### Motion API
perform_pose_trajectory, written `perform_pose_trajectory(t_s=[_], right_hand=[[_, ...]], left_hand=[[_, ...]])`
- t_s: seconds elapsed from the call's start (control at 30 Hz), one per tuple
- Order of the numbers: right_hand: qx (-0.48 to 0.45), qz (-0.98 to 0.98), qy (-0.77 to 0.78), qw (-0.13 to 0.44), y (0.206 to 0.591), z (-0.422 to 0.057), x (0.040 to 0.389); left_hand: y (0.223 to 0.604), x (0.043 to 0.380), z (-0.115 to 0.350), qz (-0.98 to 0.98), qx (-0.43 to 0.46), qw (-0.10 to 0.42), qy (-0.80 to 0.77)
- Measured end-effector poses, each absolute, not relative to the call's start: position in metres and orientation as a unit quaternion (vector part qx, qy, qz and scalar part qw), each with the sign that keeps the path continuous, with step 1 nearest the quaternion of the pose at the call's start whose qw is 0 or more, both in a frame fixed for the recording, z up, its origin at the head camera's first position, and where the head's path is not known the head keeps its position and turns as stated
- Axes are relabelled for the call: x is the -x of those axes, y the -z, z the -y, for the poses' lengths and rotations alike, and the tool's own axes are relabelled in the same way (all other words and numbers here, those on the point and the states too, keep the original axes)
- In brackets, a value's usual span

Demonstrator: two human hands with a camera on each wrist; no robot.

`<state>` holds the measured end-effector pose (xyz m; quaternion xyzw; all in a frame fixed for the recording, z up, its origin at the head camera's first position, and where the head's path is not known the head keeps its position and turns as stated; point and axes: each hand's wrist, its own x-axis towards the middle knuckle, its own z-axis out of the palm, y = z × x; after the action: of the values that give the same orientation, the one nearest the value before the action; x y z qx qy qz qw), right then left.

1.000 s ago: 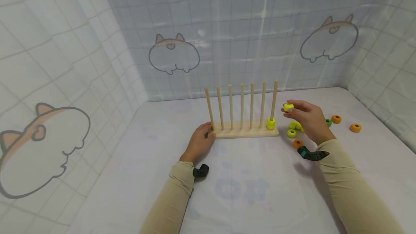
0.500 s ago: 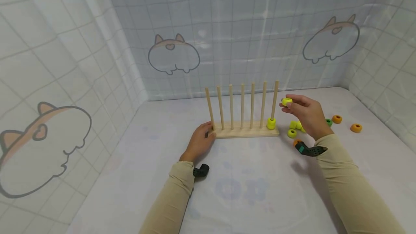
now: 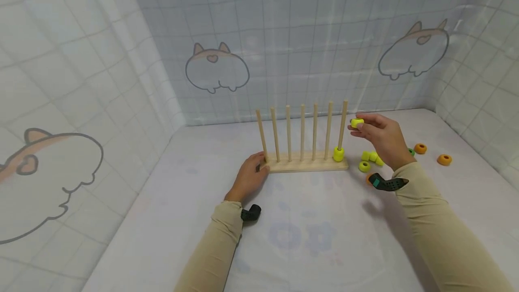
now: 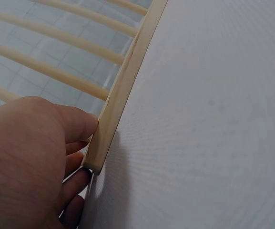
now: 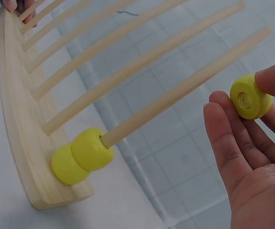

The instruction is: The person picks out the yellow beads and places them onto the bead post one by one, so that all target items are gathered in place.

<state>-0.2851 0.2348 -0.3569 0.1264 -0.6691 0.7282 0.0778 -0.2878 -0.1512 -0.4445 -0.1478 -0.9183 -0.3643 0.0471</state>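
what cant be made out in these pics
Nearest orange bead, head view: mostly hidden by the black wrist device.
Green bead, head view: mostly hidden by the right grip; whether more beads lie behind it can't be told.
Pegs, left wrist view: tops cut off by the picture's edges.
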Motion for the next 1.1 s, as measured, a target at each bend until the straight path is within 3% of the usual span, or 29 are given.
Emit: perform_pose_trajectory(t_s=[1.1], right_hand=[[-0.136, 0.628, -0.762, 0.086, 0.34, -0.226, 0.287]], left_hand=[[0.444, 0.282, 0.152, 0.919, 0.141, 0.043, 0.367]])
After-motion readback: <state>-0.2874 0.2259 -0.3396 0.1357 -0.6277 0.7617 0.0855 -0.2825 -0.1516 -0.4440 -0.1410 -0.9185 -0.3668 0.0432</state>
